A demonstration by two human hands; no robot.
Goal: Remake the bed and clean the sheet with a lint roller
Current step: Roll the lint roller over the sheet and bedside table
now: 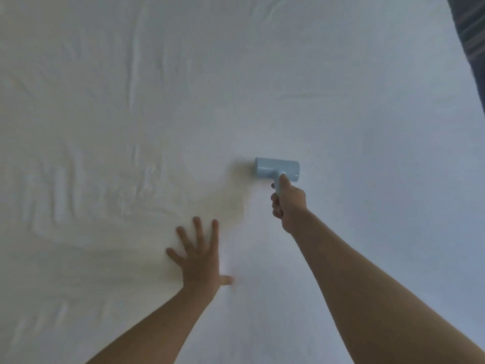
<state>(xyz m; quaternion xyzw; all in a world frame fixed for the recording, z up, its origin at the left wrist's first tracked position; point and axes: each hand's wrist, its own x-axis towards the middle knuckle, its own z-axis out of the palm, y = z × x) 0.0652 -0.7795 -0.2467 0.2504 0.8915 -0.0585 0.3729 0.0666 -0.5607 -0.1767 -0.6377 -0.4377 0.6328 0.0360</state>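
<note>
Gripping: right hand [288, 203] wraps lint roller [277, 169] handle (head on sheet)
Left hand [200, 256]: open, flat, near
Sheet [131, 101]: white, creased

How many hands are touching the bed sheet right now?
1. The left hand lies flat with fingers spread on the white sheet. The right hand is lifted slightly, gripping the handle of the blue lint roller, whose head rests on the sheet.

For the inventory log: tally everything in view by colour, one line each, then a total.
White: 1, the sheet.
Light blue: 1, the lint roller, held by the right hand.
Dark: 1, striped fabric at the top right corner.
Total: 3.
The left hand lies flat on the sheet, fingers spread.
</note>
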